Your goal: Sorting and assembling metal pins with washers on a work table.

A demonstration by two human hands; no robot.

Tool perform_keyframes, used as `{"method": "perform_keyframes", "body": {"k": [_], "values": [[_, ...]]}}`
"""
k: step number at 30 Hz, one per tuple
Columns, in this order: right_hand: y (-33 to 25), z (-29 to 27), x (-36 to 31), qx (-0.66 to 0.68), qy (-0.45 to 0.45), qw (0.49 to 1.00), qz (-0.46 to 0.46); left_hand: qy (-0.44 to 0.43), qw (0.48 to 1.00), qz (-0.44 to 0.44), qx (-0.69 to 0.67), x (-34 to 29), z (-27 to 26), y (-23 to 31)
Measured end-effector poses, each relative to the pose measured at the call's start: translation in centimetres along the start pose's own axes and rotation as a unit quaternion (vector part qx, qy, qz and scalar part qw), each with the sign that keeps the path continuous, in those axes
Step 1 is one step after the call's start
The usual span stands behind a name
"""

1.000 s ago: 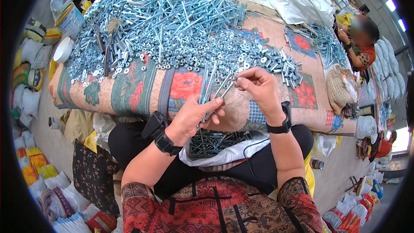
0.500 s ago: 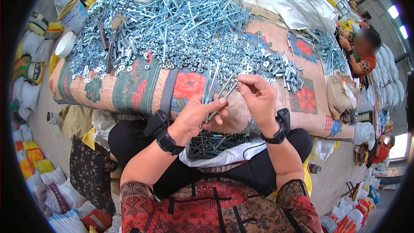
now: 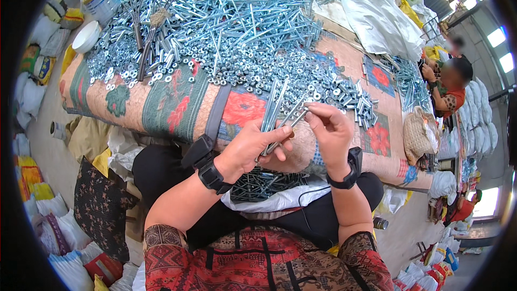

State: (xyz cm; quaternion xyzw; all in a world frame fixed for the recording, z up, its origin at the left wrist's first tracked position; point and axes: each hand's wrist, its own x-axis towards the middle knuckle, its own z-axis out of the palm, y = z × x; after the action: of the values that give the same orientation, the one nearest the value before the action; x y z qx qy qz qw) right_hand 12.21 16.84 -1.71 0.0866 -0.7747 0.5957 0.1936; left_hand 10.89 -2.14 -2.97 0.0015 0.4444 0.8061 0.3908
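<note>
Left hand (image 3: 249, 143) clamps a few rods (image 3: 271, 112), right hand (image 3: 333, 132) pinches one's tip, with heaped nuts (image 3: 257, 80) left on the counter (image 3: 206, 109).

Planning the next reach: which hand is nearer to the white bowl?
Left. The left hand is to the right of the white bowl and lower in view; the right hand is farther right.

Rods (image 3: 273, 105) in left grip (image 3: 246, 146), right grip (image 3: 333, 129) at some tips

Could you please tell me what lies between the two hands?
In the head view, metal rods reach from the left hand to the right hand.
</note>
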Motion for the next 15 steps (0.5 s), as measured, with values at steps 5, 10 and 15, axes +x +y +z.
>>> {"method": "perform_keyframes", "body": {"k": [5,10,15], "values": [[1.0,-0.6,2.1,-0.247,0.004,0.958,-0.149,0.033,0.997,0.023,-0.063,0.7,-0.6,-0.1],[6.5,-1.8,5.2,-0.421,-0.065,0.887,-0.177,0.092,0.994,0.061,-0.01,0.7,-0.5,0.7],[5.8,-0.4,4.5,-0.524,-0.081,0.815,-0.235,0.094,0.994,0.049,-0.01,0.6,-0.8,-0.4]]}}
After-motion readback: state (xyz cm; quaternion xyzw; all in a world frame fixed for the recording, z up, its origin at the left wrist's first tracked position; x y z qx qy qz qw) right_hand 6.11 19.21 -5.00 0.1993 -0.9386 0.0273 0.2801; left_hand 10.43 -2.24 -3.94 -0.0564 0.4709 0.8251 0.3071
